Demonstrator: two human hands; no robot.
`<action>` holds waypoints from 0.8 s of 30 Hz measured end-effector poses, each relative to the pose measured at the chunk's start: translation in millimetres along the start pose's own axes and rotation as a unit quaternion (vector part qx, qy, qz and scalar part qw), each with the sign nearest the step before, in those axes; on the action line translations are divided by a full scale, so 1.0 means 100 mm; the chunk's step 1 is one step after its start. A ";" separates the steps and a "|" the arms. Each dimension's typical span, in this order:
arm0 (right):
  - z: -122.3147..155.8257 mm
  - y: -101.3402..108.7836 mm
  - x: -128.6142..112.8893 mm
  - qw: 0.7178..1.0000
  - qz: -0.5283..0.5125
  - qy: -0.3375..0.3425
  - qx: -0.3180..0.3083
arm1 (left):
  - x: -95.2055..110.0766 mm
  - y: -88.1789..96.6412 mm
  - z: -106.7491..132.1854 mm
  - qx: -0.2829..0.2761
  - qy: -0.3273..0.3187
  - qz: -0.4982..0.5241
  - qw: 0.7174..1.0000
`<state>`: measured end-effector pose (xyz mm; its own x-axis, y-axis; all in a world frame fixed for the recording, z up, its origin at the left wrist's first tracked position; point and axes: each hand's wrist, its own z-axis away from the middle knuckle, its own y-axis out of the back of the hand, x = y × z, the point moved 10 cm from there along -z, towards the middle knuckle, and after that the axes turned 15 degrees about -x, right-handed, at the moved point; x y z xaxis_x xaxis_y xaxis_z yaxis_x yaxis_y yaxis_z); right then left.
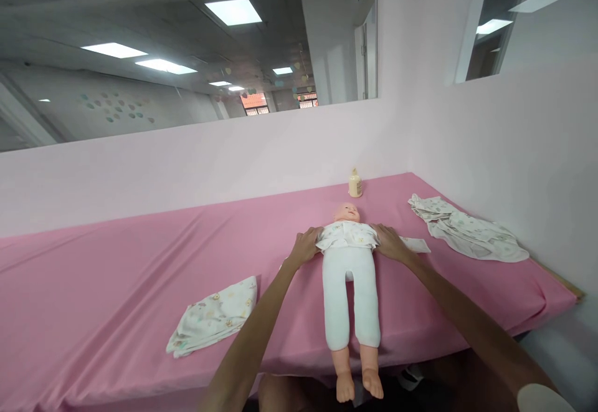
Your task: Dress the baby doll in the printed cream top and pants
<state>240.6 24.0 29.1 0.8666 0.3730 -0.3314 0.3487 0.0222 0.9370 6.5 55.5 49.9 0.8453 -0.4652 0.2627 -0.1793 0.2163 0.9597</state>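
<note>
A baby doll [351,300] lies on its back, head away from me and feet past the table's front edge. It wears white pants and a white patterned baby shirt [346,235], bunched over its chest. At the shirt's left side, my left hand [306,245] is closed on the cloth. My right hand [390,242] grips the shirt's right edge, its fingertips partly hidden by the fabric. One sleeve [417,245] sticks out beyond my right hand. The doll's arms are covered.
A pink sheet [140,262] covers the table. Folded patterned cloth [217,315] lies at left, a crumpled white garment [471,231] at right. Behind the doll's head stands a cream pump bottle [355,184]. A pale wall [280,150] with a window borders the back.
</note>
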 end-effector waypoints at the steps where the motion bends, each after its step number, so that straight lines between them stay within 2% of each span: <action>1: 0.04 0.02 -0.02 1.000 0.001 0.002 0.006 | -0.01 0.02 0.03 0.004 0.003 0.007 1.000; 3: 0.11 0.03 -0.05 1.000 -0.001 0.012 0.016 | 0.00 0.04 0.09 0.007 0.002 0.018 1.000; 5: 0.17 -0.01 -0.07 1.000 -0.010 0.025 0.001 | 0.03 0.02 0.16 -0.011 -0.011 0.033 0.999; 9: 0.19 -0.18 -0.05 0.997 -0.030 0.034 -0.058 | 0.10 -0.12 0.22 -0.086 -0.040 0.063 0.993; 12: 0.15 -0.24 -0.08 0.998 -0.010 0.033 -0.046 | 0.09 -0.23 0.21 -0.101 -0.022 0.039 0.994; 17: 0.09 -0.25 -0.20 0.998 0.060 0.015 0.010 | 0.17 -0.32 0.16 -0.021 -0.017 -0.049 0.998; 21: 0.08 -0.20 -0.19 0.996 0.075 -0.004 0.048 | 0.22 -0.27 0.15 0.036 -0.012 -0.081 0.996; 24: 0.06 -0.20 -0.13 0.995 0.077 -0.021 0.056 | 0.23 -0.23 0.14 0.057 -0.013 -0.092 0.994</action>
<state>224.0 13.3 14.3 0.9262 0.3249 -0.1912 0.2459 -0.1365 0.9596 22.5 27.7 35.6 0.8565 -0.5096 0.0822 -0.0789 0.0281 0.9965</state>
